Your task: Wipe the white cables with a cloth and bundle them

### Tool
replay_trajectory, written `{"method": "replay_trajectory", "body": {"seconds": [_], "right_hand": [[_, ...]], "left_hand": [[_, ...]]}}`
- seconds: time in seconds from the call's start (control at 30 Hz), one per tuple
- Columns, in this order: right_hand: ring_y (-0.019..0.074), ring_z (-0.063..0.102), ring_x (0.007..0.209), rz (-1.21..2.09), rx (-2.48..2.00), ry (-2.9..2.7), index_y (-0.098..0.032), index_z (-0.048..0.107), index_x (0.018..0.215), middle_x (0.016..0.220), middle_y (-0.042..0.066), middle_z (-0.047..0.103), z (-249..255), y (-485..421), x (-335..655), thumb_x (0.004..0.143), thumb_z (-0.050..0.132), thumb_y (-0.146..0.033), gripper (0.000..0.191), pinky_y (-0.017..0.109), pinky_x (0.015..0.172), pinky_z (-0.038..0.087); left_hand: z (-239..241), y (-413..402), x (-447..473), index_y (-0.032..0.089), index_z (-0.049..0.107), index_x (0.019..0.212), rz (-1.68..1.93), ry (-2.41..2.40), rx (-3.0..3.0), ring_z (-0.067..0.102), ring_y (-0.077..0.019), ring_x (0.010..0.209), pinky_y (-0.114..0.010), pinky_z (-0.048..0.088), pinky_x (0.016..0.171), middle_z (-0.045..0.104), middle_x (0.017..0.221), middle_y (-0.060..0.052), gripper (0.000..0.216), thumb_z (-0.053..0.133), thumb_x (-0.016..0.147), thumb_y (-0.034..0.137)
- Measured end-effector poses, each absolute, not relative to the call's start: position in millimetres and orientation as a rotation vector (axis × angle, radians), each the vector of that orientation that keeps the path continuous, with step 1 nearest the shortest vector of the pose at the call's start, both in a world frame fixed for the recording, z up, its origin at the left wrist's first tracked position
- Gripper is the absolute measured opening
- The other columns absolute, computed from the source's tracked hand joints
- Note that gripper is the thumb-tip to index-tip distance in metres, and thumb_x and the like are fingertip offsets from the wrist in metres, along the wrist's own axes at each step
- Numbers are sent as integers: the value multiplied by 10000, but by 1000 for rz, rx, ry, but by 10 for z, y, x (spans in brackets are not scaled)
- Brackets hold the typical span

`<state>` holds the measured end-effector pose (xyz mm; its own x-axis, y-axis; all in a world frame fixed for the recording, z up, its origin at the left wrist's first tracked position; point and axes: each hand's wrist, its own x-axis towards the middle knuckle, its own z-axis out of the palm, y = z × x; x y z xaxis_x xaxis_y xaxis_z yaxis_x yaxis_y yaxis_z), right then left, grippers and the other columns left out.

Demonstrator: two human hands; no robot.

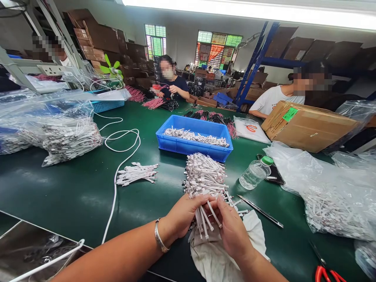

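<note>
My left hand (188, 213) and my right hand (232, 231) pinch a small bunch of white wires with metal terminals (204, 217) low over the green workbench (73, 196). A large heap of the same wires (204, 176) lies just beyond my fingers. Under my right hand is a crumpled white cloth (223, 252). A long steel tool, probably tweezers (260, 211), lies to the right of my right hand, not touching it. A silver bangle (160, 235) circles my left wrist.
A blue plastic crate (194, 139) holding wires stands beyond the heap. Bulging plastic bags of wires (58, 129) lie left and right. Also on the bench are a water bottle (255, 172), a cardboard box (308, 126), red-handled scissors (326, 273), and co-workers beyond.
</note>
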<state>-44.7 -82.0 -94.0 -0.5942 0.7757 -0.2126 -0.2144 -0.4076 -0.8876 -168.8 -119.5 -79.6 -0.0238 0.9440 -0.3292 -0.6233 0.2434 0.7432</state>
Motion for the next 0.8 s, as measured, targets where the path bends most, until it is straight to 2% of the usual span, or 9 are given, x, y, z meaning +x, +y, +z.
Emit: {"method": "replay_trajectory", "body": {"seconds": [0.13,0.27,0.37,0.47,0.6,0.8], "right_hand": [[161,551,711,1992,-861,-1228,-191,701,865,800,35,651,-974,-810,-426,800,616,-500,327,255,651,431],[127,502,673,1982,-842,-1302,-167,675,778,743,19,608,-1008,-781,-427,813,620,-473,314,234,624,396],[109,461,618,2028,-805,-1286,-156,649,739,678,3,558,-998,-759,-426,837,577,-500,364,225,574,365],[100,444,601,2055,-811,-1319,-145,649,739,666,-1,555,-997,-739,-405,816,612,-490,355,223,569,355],[105,450,626,2034,-813,-1357,-149,668,786,692,4,569,-1008,-705,-358,819,610,-485,343,229,591,360],[144,510,749,2029,-800,-1455,-164,678,795,825,41,618,-924,-667,-293,782,663,-444,282,253,669,395]], "left_hand": [[-788,-1188,-1692,101,706,796,1322,974,407,594,-154,608,-277,480,625,679,692,-62,275,728,655,336],[-803,-1198,-1687,98,696,791,1302,997,399,580,-148,570,-273,472,585,659,658,-55,286,719,661,352],[-831,-1209,-1683,101,688,800,1314,997,431,589,-157,597,-287,477,610,661,689,-59,281,716,682,354],[-835,-1217,-1681,98,692,860,1317,968,476,601,-161,674,-279,472,672,670,753,-74,291,715,709,347],[-801,-1216,-1696,93,692,864,1297,921,492,574,-144,619,-278,458,642,637,706,-61,312,711,726,372],[-790,-1204,-1767,87,691,936,1261,776,514,558,-137,627,-282,441,659,619,707,-59,314,738,689,274]]}}
